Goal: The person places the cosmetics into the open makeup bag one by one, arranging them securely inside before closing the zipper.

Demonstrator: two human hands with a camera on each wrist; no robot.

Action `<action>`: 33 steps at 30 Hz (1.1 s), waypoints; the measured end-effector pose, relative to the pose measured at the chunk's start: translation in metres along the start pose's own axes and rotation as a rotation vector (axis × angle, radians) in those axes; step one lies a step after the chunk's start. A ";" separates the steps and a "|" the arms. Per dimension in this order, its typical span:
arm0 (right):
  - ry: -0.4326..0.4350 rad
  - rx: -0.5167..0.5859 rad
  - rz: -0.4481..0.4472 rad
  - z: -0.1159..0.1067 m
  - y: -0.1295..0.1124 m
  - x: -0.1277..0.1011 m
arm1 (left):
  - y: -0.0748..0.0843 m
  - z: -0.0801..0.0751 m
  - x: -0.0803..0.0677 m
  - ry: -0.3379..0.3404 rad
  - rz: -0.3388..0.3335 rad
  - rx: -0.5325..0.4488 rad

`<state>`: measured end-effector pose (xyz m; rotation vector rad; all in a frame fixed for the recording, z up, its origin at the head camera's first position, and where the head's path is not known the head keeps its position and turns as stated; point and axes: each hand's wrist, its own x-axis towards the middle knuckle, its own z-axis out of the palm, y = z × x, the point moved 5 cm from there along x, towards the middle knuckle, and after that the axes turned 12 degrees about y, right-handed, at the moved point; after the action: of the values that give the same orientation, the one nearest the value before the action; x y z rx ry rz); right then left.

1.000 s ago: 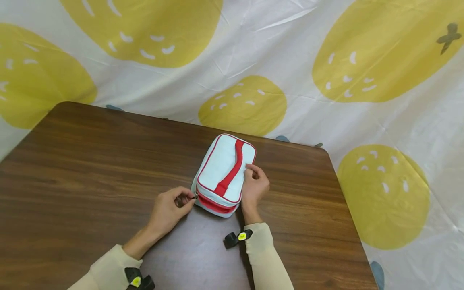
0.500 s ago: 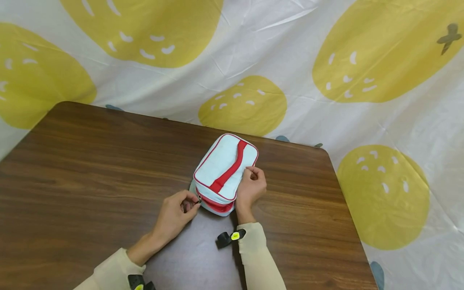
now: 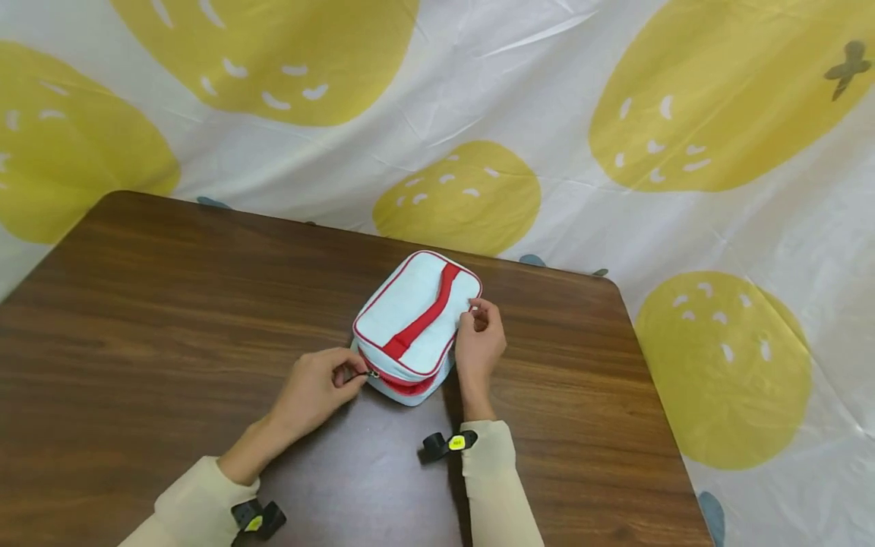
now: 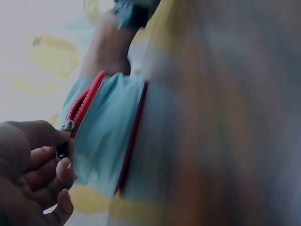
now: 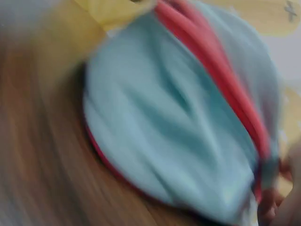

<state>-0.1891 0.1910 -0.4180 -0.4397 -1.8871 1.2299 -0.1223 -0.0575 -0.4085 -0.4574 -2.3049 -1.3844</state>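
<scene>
A pale blue zip bag [image 3: 393,304] with red piping and a red carry strap [image 3: 425,323] lies on the table, strap side up. Its red zip gapes along the front end [image 3: 412,388]. At the front left corner my left hand [image 3: 311,391] pinches the black zipper pull [image 4: 62,149] between thumb and index finger, just off the metal slider [image 4: 68,125]. My right hand [image 3: 481,349] is along the bag's right side, thumb and index finger pinching its edge. In the right wrist view the bag is blurred, with fingertips [image 5: 267,207] near the zip. The bag's inside is hidden.
The brown wood-grain table [image 3: 205,304] extends left and right of the bag. Its back edge runs close behind the bag, against a white curtain [image 3: 465,91] with yellow fruit prints. Black wrist cameras [image 3: 444,445] sit on both cream sleeves.
The bag has shifted slightly left and turned a little. The slider now sits farther along the front end, still pinched by my left hand. My right hand has moved slightly up along the side.
</scene>
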 end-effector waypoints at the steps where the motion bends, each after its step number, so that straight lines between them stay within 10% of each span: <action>1: -0.068 0.002 -0.043 0.000 -0.001 0.003 | -0.003 -0.004 0.003 -0.016 -0.007 0.011; 14: -0.565 -0.146 -0.665 0.019 -0.044 -0.018 | -0.036 -0.039 0.018 -0.081 -0.091 0.072; 22: -0.635 -0.140 -0.759 0.025 -0.050 -0.029 | -0.047 -0.044 0.021 -0.111 -0.099 0.068; 33: -0.737 0.027 -0.939 0.028 -0.065 -0.047 | -0.063 -0.066 0.025 0.172 -0.098 0.119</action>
<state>-0.1739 0.1136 -0.3872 0.9616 -2.2149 0.7776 -0.1619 -0.1428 -0.4153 -0.1833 -2.2790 -1.2682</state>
